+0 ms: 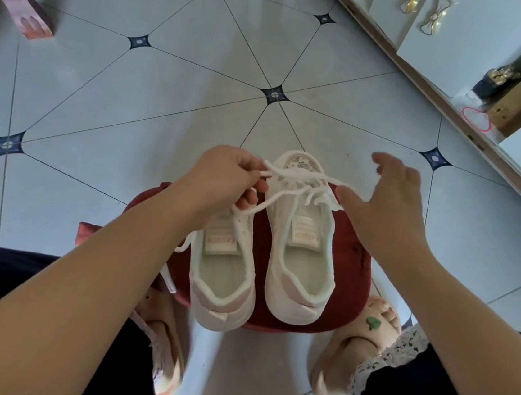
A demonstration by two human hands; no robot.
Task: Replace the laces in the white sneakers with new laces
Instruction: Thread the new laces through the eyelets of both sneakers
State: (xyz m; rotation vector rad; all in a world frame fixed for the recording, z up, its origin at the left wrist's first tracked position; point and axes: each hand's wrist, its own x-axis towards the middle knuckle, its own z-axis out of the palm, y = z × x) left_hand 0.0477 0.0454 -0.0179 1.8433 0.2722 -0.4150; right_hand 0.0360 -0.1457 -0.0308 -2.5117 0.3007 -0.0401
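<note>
**Lace handling at right sneaker**

Left sneaker [222, 277] and right sneaker [301, 267] sit side by side on red stool [353, 273]. Left hand [222, 176] pinches white lace [290, 177] above the right sneaker. Right hand [384, 208] has its fingers spread, thumb beside the lace; contact unclear.

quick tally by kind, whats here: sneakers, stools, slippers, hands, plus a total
white sneakers with pink heel panels: 2
round dark red stool: 1
beige slippers on the feet: 2
bare hands: 2, left hand pinching a white lace, right hand spread
total: 7
</note>
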